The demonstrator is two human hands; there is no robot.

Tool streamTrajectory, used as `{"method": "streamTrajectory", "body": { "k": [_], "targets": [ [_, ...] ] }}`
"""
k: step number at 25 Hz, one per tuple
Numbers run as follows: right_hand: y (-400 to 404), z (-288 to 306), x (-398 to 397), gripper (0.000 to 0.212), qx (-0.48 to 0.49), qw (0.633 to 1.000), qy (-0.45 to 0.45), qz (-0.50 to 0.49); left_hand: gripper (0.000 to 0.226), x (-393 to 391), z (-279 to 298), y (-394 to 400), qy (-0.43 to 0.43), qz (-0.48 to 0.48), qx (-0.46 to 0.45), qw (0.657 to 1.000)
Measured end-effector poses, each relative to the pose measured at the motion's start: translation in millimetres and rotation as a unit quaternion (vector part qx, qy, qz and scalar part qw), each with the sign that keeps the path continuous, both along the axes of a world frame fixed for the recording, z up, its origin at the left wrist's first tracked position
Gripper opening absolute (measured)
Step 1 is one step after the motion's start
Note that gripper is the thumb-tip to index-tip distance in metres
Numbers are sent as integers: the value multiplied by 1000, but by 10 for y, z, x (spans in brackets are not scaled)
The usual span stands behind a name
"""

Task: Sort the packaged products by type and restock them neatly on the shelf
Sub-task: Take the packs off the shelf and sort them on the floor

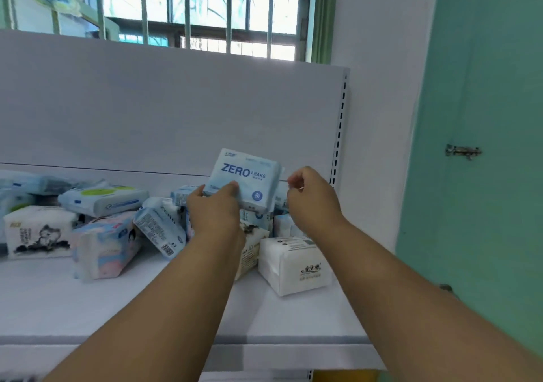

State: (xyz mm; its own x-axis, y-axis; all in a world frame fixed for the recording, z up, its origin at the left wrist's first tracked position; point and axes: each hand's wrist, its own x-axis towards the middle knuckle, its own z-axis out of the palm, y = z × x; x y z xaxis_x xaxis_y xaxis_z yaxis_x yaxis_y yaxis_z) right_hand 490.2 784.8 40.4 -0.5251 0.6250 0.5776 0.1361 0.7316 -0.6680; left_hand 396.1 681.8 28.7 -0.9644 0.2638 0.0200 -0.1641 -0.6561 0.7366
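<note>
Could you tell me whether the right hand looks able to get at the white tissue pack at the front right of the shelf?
Probably yes. The right hand holds nothing and hovers just above and behind the white tissue pack, whose top and front face are uncovered, with nothing stacked on it.

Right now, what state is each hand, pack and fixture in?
Left hand: grips the ZERO pack's lower left corner.
Right hand: fingers curled beside the pack; contact unclear.
ZERO pack: held upright, above the pile.
White tissue pack: lying on the shelf.
Door latch: bolted.
</note>
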Motion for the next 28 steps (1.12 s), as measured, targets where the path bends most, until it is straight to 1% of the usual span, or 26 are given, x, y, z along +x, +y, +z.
{"method": "streamTrajectory", "body": {
  "k": [2,4,6,8,9,11,13,14,16,18,19,21,23,25,28],
  "targets": [
    [293,56,-197,34,74,989,-128,-22,43,-22,7,-64,-4,29,11,1000],
    [480,57,-454,49,144,956,-254,-27,45,-20,-9,-73,-8,47,12,999],
    [559,11,-677,56,166,931,-327,-5,49,-17,-38,-74,-6,64,-6,998],
    [638,-11,-799,54,185,920,-346,-1,51,4,-61,-94,0,84,-18,996],
    [684,-13,-820,49,195,922,-335,-10,52,19,-62,-108,-1,90,-28,996],
    [762,9,-803,36,194,938,-284,-29,52,35,-50,-142,-4,101,-58,993],
    [766,57,-746,24,161,966,-200,-30,47,29,-42,-192,-3,107,-86,991],
    [724,97,-700,19,137,980,-142,-21,41,32,-18,-225,5,108,-99,989],
    [516,196,-614,16,88,996,-19,13,27,46,45,-359,22,113,-127,985],
    [179,287,-544,18,57,995,61,62,14,60,81,-581,46,125,-148,980],
    [-42,317,-536,19,37,991,89,94,13,55,86,-764,62,137,-154,977],
    [-526,353,-576,18,-31,976,139,163,18,15,68,-1218,85,172,-161,968],
    [-1121,375,-691,15,-130,945,171,245,19,-71,-19,-1817,108,233,-189,948],
    [-1912,330,-883,16,-236,897,159,339,19,-134,-179,-2605,106,293,-213,926],
    [-3299,94,-1157,19,-356,807,95,461,25,-113,-433,-3892,64,334,-239,909]
  ]
}}
